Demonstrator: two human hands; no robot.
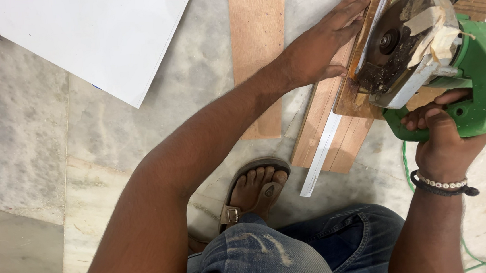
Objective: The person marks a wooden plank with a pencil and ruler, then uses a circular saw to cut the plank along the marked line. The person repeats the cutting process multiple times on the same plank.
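**Desk:** Head view, looking straight down: what do we have, biggest thing first?

**Field:** We see a grey stone floor with a white sheet lying at upper left. Two wooden pieces lie on it: a single reddish plank on its own, and beside it to the right a stack of wooden strips with a thin white strip running along it and jutting past its near end.

**Desk:** And the tool?

**Field:** A green circular saw sits on the stack, its taped blade guard over the wood. Our right hand is wrapped tight around the green handle, fingers fully closed, with a beaded bracelet at the wrist.

**Desk:** The other hand?

**Field:** Our left hand lies flat and open, palm down, pressing on the strips just beside the blade; it grasps nothing.

**Desk:** Anything smaller?

**Field:** A sandalled foot rests between the boards, above a denim knee. A green cord trails at right.
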